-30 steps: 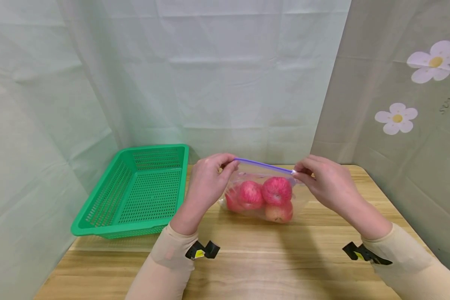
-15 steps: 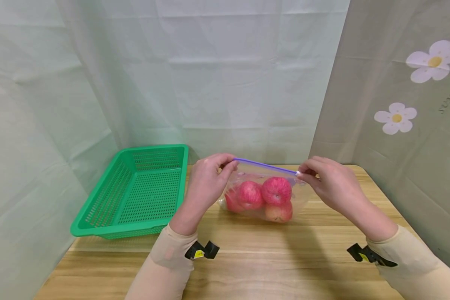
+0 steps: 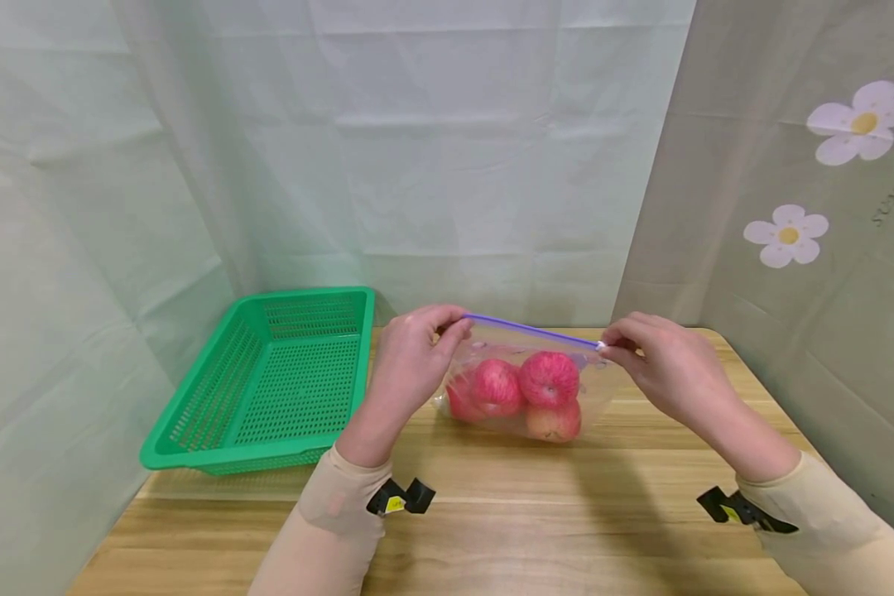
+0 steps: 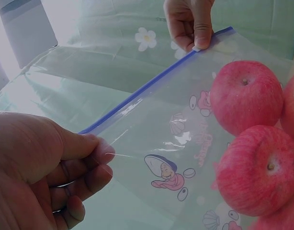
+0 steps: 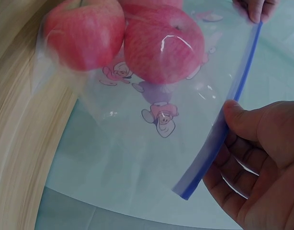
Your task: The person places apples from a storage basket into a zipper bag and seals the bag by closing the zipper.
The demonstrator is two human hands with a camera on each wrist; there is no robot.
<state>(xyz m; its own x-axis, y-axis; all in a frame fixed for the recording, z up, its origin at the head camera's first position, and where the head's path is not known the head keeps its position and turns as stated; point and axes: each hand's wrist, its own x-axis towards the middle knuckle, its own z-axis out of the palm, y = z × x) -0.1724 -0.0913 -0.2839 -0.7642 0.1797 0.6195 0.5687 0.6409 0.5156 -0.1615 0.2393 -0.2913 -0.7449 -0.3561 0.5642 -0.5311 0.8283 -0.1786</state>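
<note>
A clear zip bag with printed cartoon figures and a blue zip strip holds several red apples. My left hand pinches the bag's top left corner between thumb and fingertips. Along the strip, near its right end, my right hand pinches the white slider between thumb and fingers. In the right wrist view a short length of blue strip runs on past the right thumb. The strip is stretched straight between both hands, and the apples sit low in the bag on the table.
A green plastic basket with perforated sides stands on the wooden table, left of my left hand. Pale cloth hangs behind and at the left. Flower-printed cloth hangs on the right.
My right hand has slid to the right along the blue strip, taking the white slider with it. My left hand, the apples and the basket have stayed in place.
</note>
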